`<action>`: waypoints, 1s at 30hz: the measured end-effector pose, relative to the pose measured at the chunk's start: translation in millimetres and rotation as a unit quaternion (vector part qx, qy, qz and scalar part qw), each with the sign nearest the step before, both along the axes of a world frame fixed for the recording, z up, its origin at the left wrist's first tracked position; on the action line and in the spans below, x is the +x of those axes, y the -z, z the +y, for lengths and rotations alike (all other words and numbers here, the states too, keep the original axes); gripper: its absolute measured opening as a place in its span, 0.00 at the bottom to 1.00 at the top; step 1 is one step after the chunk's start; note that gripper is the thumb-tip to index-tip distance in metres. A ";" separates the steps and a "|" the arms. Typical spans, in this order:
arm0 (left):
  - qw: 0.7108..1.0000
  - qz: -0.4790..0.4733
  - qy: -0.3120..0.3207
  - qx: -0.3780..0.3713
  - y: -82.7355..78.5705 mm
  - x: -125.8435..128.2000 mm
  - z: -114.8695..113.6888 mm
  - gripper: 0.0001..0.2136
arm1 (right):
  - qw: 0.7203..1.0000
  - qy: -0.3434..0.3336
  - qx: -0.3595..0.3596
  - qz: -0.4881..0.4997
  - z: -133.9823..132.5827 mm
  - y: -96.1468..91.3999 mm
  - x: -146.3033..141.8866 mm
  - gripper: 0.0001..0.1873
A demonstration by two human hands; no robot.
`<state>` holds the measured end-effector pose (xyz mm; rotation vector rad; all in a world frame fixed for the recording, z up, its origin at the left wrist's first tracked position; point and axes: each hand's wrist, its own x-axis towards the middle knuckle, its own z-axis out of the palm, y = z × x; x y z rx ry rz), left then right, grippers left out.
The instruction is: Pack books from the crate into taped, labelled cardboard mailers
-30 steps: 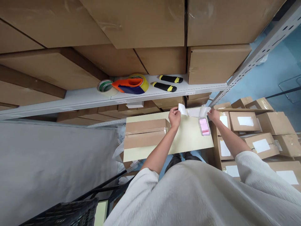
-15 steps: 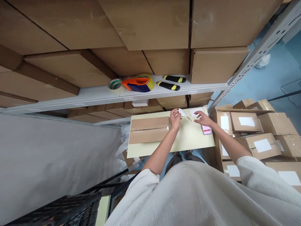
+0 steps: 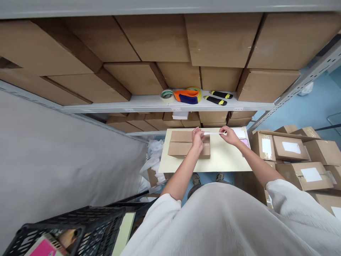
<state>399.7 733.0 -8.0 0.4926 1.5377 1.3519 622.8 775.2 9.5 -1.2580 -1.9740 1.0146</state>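
Note:
Both my hands hold a narrow white paper strip (image 3: 213,133), pulled straight between them above a taped cardboard box (image 3: 188,144). My left hand (image 3: 198,139) rests over the box's far edge. My right hand (image 3: 229,136) is just beyond the box, above a cream board (image 3: 226,158) on which the box lies. Near my right hand, a white sheet (image 3: 239,132) and a phone with a pink screen (image 3: 244,143) lie on the board, the phone partly cut off by my wrist.
A white shelf (image 3: 149,103) above the board carries a tape roll (image 3: 167,95), an orange-handled tape dispenser (image 3: 186,96) and several black-and-yellow utility knives (image 3: 220,94). Labelled cartons (image 3: 291,145) are piled at right. A black plastic crate (image 3: 71,227) stands at lower left.
My right hand has moved from above the board to the strip's right end, and the strip now stretches straight between both hands. The whole view has shifted as my head moved back.

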 end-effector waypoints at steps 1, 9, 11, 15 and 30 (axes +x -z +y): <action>1.000 -0.001 -0.003 0.009 -2.3 -11.7 -4.9 0.20 | 1.000 0.000 -0.004 -0.005 -1.7 -6.4 -9.0 0.04; 0.992 0.027 0.084 0.085 -11.6 -101.6 -45.3 0.15 | 0.996 0.014 -0.081 -0.030 -23.9 -30.5 -82.4 0.13; 0.989 0.036 0.102 0.105 -9.0 -119.1 -51.9 0.19 | 0.995 0.020 -0.099 -0.004 -32.7 -30.5 -99.2 0.13; 0.984 0.065 0.121 0.117 -2.3 -145.2 -58.6 0.19 | 0.990 0.029 -0.134 0.019 -49.1 -26.5 -126.5 0.12; 0.957 0.226 0.149 0.100 31.3 -178.5 -58.3 0.25 | 0.973 0.169 -0.121 -0.097 -73.3 16.7 -173.8 0.32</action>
